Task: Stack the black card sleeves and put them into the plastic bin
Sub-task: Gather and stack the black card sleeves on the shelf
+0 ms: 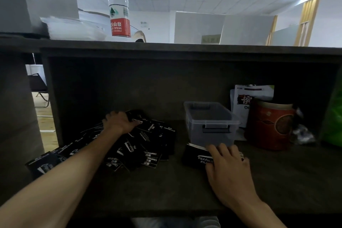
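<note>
Several black card sleeves [148, 146] with white print lie in a loose heap on the dark shelf, left of centre. My left hand [119, 122] reaches to the back of the heap and grips a sleeve there. A small neat stack of black sleeves [194, 157] lies in front of the clear plastic bin [211, 124]. My right hand [226, 163] rests flat on that stack with fingers fairly straight, covering its right part. The bin stands open, and nothing shows inside it.
A red round tin [270, 124] and white printed packets [248, 102] stand right of the bin. Something green [333, 116] fills the far right. A water bottle [119, 5] stands on the upper shelf board. The shelf's top board hangs low over the work space.
</note>
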The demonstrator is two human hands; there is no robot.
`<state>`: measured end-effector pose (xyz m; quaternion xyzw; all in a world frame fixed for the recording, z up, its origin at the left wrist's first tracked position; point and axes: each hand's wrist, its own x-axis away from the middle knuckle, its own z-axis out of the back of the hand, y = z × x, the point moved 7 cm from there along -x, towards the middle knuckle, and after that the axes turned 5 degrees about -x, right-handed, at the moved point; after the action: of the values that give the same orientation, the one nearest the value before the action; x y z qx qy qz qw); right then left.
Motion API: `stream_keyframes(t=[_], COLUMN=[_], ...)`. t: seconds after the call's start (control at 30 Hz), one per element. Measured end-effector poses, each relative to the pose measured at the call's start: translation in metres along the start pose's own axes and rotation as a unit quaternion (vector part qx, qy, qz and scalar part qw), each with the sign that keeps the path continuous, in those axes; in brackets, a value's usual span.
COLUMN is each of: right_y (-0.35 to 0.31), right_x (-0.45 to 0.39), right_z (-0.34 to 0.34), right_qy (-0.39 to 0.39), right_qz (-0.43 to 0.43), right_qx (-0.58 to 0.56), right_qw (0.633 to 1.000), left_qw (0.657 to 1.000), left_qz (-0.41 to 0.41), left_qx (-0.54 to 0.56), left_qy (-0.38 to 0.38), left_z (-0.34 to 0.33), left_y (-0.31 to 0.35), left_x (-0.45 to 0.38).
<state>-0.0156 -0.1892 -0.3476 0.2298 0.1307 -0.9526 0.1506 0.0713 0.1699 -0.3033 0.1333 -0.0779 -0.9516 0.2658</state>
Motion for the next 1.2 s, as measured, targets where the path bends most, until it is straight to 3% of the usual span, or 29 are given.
stream_keyframes(t=[0.1, 0.2, 0.27, 0.33, 0.37, 0.43, 0.53, 0.6, 0.73, 0.83, 1.0, 1.2], right_y=[-0.001, -0.002, -0.003, -0.003, -0.004, -0.005, -0.005, -0.005, -0.005, -0.011, -0.026, -0.039], right_x=[0.000, 0.000, 0.001, 0.001, 0.001, 0.001, 0.000, -0.002, -0.005, -0.006, -0.011, -0.009], right_z=[0.001, 0.002, 0.003, 0.004, 0.005, 0.007, 0.009, 0.009, 0.011, 0.011, 0.005, -0.002], right_qy=[0.004, 0.004, 0.004, 0.003, 0.004, 0.006, 0.002, -0.004, -0.014, -0.019, -0.035, -0.013], right_qz=[-0.001, 0.001, 0.000, -0.002, -0.004, -0.006, -0.011, -0.011, -0.009, 0.002, 0.041, 0.055], right_qx=[0.001, 0.009, 0.009, 0.007, 0.008, 0.011, 0.009, 0.001, -0.027, -0.053, -0.026, 0.004], right_qw=[1.000, 1.000, 1.000, 1.000, 1.000, 1.000, 1.000, 1.000, 1.000, 0.998, 0.998, 0.998], left_qw=[1.000, 0.983, 0.924, 0.814, 0.774, 0.746, 0.753, 0.788, 0.873, 0.917, 0.923, 0.919], left_qz=[0.010, -0.013, -0.023, -0.028, -0.039, -0.074, -0.126, -0.149, -0.177, -0.232, -0.304, -0.338], left_qx=[0.022, 0.123, 0.350, 0.572, 0.628, 0.661, 0.645, 0.596, 0.448, 0.299, 0.145, 0.084], left_qy=[0.008, 0.139, 0.151, 0.096, 0.072, 0.027, -0.032, -0.037, 0.079, 0.125, 0.188, 0.185], left_z=[-0.008, 0.007, 0.010, 0.012, 0.015, 0.018, 0.008, 0.001, 0.005, 0.005, 0.003, -0.001], left_y=[-0.005, -0.002, -0.001, 0.004, 0.008, 0.015, 0.030, 0.040, 0.043, 0.057, 0.080, 0.076], left_x=[-0.008, -0.003, 0.006, 0.023, 0.036, 0.064, 0.111, 0.139, 0.167, 0.185, 0.207, 0.207])
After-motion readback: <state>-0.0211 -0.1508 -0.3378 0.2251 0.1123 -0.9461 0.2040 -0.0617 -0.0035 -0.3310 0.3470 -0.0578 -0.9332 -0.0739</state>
